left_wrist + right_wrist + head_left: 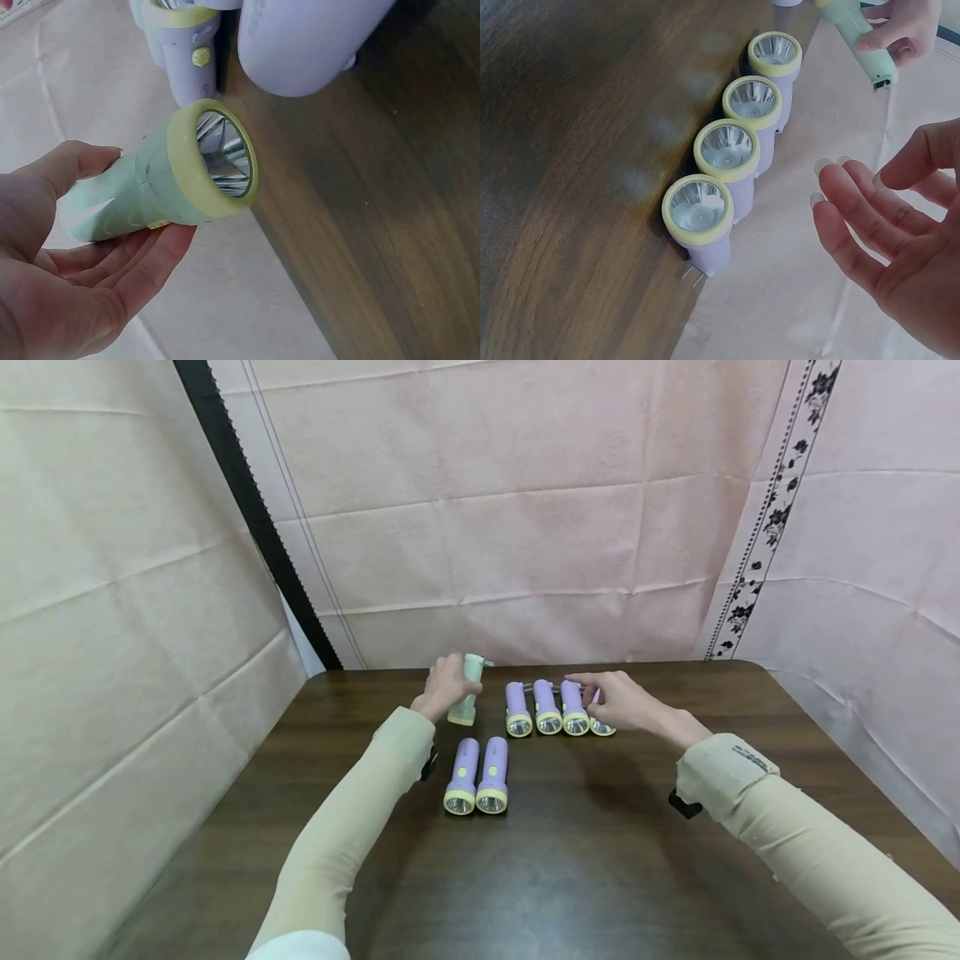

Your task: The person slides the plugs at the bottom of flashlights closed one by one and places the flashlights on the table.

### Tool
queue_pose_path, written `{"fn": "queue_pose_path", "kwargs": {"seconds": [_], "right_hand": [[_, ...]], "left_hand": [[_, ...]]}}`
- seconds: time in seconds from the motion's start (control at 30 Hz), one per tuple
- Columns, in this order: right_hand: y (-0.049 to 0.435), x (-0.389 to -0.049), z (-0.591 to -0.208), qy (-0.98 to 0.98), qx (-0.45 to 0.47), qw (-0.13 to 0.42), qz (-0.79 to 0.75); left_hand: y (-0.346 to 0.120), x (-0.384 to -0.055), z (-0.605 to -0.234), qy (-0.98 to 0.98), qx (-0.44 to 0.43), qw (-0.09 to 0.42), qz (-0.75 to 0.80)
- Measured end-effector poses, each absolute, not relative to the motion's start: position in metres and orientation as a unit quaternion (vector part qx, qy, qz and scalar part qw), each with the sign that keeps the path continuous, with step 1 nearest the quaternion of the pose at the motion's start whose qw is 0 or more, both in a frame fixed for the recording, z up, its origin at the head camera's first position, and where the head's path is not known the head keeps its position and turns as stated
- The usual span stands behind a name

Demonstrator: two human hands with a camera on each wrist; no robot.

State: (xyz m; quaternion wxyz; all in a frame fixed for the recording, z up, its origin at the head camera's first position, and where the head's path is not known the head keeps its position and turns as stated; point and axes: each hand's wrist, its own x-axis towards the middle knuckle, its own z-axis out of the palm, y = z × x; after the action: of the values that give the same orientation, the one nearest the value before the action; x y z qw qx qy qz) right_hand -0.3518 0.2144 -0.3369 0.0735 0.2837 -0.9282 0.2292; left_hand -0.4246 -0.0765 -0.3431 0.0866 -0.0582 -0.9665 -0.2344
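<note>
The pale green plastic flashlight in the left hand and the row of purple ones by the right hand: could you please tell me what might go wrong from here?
1. The left hand holds the pale green plastic flashlight loosely above the dark wooden table; it could slip and drop.
2. The right hand hovers open over the row of four purple flashlights, which lie side by side; a nudge might roll them out of line.
3. The pair of purple flashlights lies near the left sleeve, which could brush it.

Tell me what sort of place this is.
Probably a makeshift recording booth, not a lived-in room: pink creased sheets curtain every side of a dark wooden table, where purple torches lie in neat rows and the left hand holds a green torch.
</note>
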Motion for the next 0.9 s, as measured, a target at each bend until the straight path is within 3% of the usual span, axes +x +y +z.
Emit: {"fn": "queue_pose_path", "kwargs": {"seconds": [0.9], "right_hand": [[0.201,-0.350,-0.335,-0.922,0.296,0.066,0.240]], "left_hand": [[-0.055,-0.393,-0.332,-0.961,-0.134,0.114,-0.213]]}}
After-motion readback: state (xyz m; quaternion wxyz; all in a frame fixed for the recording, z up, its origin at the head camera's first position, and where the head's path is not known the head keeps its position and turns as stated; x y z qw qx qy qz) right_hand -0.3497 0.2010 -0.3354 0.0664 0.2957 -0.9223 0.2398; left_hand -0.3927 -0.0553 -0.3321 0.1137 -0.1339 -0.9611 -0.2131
